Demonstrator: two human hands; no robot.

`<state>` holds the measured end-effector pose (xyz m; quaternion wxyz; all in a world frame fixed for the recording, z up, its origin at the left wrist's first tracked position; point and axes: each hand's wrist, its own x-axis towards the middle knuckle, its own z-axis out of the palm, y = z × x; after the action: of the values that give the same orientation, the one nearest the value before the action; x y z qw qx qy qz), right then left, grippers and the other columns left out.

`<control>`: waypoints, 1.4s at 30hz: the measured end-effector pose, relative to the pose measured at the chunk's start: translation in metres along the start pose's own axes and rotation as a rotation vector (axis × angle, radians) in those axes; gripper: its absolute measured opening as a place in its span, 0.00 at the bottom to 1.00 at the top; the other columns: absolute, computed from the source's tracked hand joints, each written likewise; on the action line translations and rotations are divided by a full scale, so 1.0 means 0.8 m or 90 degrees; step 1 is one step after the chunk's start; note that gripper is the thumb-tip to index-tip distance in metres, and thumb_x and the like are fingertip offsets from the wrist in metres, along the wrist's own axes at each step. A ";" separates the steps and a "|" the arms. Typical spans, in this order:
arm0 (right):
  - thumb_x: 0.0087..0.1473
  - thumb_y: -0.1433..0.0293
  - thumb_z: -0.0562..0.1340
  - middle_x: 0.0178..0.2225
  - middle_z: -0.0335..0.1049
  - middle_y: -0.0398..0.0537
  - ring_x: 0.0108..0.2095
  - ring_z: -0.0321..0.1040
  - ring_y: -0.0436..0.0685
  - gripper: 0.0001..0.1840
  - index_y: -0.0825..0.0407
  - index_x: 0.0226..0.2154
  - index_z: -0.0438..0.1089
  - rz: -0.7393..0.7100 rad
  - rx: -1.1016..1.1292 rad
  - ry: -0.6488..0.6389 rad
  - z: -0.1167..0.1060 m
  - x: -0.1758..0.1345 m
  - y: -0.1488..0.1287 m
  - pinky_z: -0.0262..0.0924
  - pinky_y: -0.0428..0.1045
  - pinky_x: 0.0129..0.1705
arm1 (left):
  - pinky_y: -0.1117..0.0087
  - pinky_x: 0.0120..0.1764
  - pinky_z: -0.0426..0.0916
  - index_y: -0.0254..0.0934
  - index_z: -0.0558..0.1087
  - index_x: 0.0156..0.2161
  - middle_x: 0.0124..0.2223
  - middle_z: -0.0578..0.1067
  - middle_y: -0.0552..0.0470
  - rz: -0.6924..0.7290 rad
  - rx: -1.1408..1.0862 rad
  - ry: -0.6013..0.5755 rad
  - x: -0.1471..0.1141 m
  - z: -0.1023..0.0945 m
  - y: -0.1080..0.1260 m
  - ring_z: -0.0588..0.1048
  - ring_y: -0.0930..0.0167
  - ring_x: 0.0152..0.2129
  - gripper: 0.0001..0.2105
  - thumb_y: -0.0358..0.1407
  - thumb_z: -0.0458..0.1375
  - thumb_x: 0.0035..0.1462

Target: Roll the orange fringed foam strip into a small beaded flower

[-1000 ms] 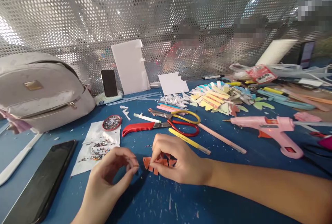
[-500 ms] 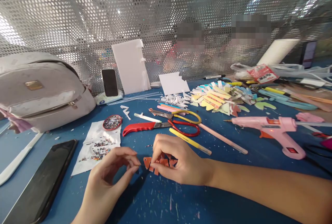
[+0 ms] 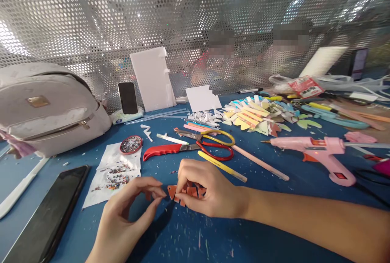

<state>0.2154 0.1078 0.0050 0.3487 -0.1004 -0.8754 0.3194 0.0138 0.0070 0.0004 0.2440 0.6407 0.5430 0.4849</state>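
Observation:
An orange fish-shaped cutout (image 3: 172,192) with slits along its body lies low over the blue table, its triangular tip pointing left and showing a small dark dot. My right hand (image 3: 210,190) is closed in a pinch on it, with the fingers covering part of the piece. Just left of the tip is my left hand (image 3: 131,210), its thumb and forefinger brought together. Whatever those fingertips may hold is too small to make out. Left of it, a white paper sheet (image 3: 103,165) bears loose beads or sequins, and a round red-rimmed container (image 3: 131,145) of shiny bits rests on its upper edge.
Behind my hands lie scissors (image 3: 217,156), a red-handled knife (image 3: 163,151) and a yellow pen (image 3: 222,166). A pink glue gun (image 3: 332,153) is at right. Coloured scraps (image 3: 256,112) are piled behind. Phones (image 3: 51,214) and a backpack (image 3: 57,108) stand left.
The view has shifted slightly. Both hands keep nearly the same pose, with the left fingertips still close to the cutout's tip and the right hand still pinching the cutout.

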 end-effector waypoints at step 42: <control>0.56 0.73 0.61 0.28 0.65 0.43 0.29 0.61 0.50 0.03 0.52 0.30 0.66 -0.006 -0.011 0.011 0.002 -0.003 0.002 0.56 0.46 0.30 | 0.72 0.39 0.75 0.42 0.77 0.34 0.32 0.81 0.55 -0.092 -0.058 0.069 -0.003 0.005 0.005 0.79 0.70 0.32 0.03 0.31 0.61 0.55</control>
<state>0.2157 0.1075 0.0018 0.3571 -0.1021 -0.8755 0.3092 0.0195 0.0047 0.0009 0.2775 0.5609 0.5774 0.5245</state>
